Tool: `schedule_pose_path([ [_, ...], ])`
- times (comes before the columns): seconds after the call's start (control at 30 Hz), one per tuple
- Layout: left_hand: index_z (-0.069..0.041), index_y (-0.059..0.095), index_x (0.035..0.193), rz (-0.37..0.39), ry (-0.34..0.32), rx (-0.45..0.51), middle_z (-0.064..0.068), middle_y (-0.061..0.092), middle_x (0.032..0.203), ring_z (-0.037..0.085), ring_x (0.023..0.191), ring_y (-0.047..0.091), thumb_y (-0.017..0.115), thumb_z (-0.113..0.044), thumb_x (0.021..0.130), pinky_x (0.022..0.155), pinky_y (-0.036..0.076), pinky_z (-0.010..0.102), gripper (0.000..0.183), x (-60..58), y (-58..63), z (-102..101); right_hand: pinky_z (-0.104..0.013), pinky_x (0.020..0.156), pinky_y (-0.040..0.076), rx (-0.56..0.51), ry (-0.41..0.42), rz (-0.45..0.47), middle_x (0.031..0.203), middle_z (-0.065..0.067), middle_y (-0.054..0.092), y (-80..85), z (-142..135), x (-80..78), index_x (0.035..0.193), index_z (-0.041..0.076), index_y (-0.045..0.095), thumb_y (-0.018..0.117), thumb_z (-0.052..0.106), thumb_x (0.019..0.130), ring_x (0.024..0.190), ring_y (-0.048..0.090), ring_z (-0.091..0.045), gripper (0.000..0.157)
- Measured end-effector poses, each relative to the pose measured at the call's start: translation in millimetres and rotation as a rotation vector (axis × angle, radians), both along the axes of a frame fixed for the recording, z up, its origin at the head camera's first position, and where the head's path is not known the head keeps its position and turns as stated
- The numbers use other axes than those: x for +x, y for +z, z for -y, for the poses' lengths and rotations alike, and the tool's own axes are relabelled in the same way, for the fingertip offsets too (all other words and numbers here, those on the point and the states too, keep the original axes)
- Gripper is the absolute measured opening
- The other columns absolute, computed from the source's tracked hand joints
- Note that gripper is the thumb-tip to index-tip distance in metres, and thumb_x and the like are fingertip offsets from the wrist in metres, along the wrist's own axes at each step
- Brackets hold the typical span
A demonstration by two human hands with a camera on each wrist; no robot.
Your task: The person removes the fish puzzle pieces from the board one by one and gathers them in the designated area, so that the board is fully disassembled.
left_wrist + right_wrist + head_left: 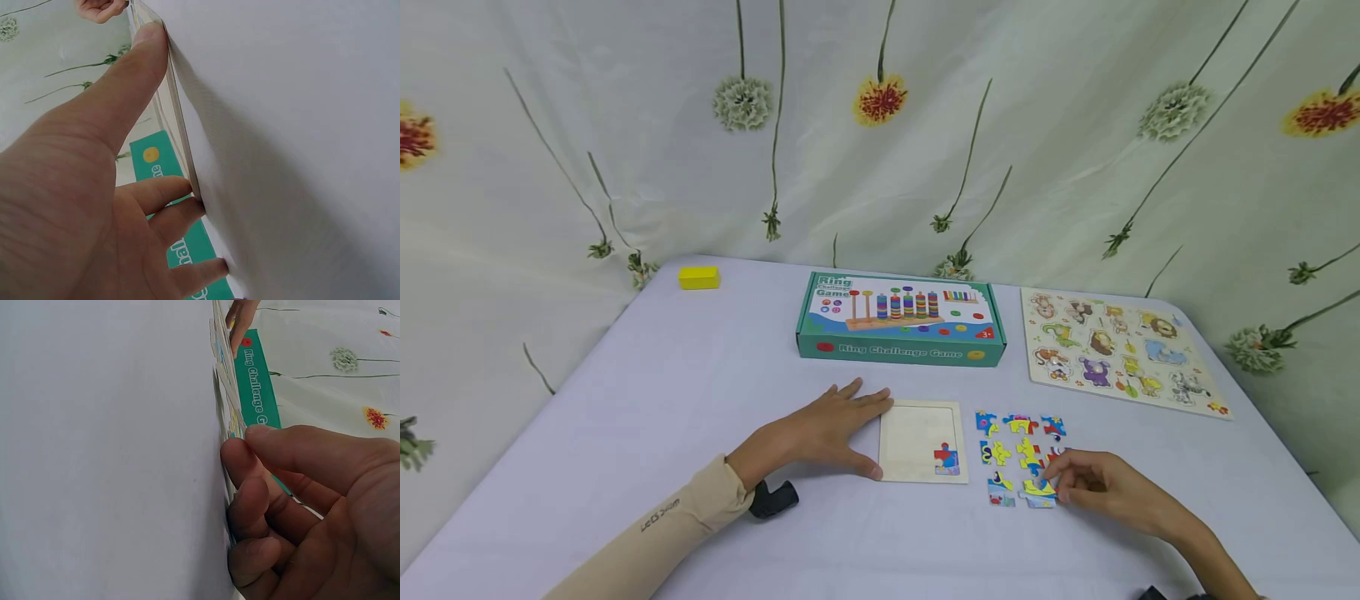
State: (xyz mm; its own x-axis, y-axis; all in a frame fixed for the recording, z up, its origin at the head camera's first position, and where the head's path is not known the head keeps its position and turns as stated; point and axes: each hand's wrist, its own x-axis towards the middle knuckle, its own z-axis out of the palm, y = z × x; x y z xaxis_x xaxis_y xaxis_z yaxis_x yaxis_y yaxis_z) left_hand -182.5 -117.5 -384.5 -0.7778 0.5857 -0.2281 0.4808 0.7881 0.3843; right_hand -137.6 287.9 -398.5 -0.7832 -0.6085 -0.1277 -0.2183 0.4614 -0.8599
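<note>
A square wooden puzzle tray (917, 433) lies in front of me, with a red and blue jigsaw piece (947, 459) in its lower right corner. My left hand (823, 429) rests at the tray's left side, fingers spread and fairly straight, thumb by the near corner. The left wrist view has the thumb (147, 50) and fingertips against the tray's edge. Right of the tray, several loose jigsaw pieces (1020, 424) lie in rough rows. My right hand (1112, 492) pinches a yellow and blue jigsaw piece (1039, 488) between thumb and index finger; the right wrist view has it tilted, edge-on.
A green ring game box (901, 351) stands behind the tray. An animal puzzle board (1120, 346) lies at the back right, and a yellow block (699, 278) at the back left. A printed curtain (880, 167) hangs behind the table.
</note>
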Motion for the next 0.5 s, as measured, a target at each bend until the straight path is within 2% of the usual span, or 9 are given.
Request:
schedule_pose_path([
  [0.5, -0.020, 0.031, 0.151, 0.000, 0.006, -0.010, -0.006, 0.023, 0.158, 0.031, 0.148, 0.007, 0.073, -0.061, 0.073, 0.117, 0.009, 0.054, 0.098, -0.9, -0.8, -0.5, -0.021, 0.069, 0.048, 0.026, -0.020, -0.007, 0.083, -0.001, 0.061, 0.5, 0.0, 0.2, 0.109, 0.003, 0.063, 0.060, 0.008, 0.093, 0.075, 0.058, -0.011, 0.018],
])
